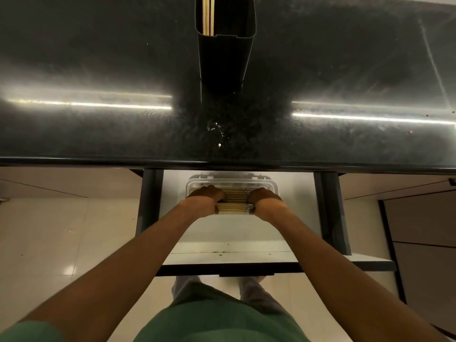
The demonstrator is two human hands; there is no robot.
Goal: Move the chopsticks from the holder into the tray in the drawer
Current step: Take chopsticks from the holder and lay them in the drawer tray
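Observation:
A clear plastic tray (pixel 230 180) lies in the open white drawer (pixel 229 248) below the counter. Several pale wooden chopsticks (pixel 234 199) lie crosswise in the tray. My left hand (pixel 206 199) is closed on their left ends and my right hand (pixel 265 199) on their right ends. A tall black holder (pixel 223 62) stands on the counter at top centre. A few chopsticks (pixel 208 16) still stand in its left compartment; its right part looks dark.
The glossy black counter (pixel 98 70) fills the upper half, with water drops near its front edge (pixel 217 129). Dark drawer rails (pixel 149 201) flank the drawer. Cream floor tiles lie on the left, dark cabinet fronts (pixel 424 230) on the right.

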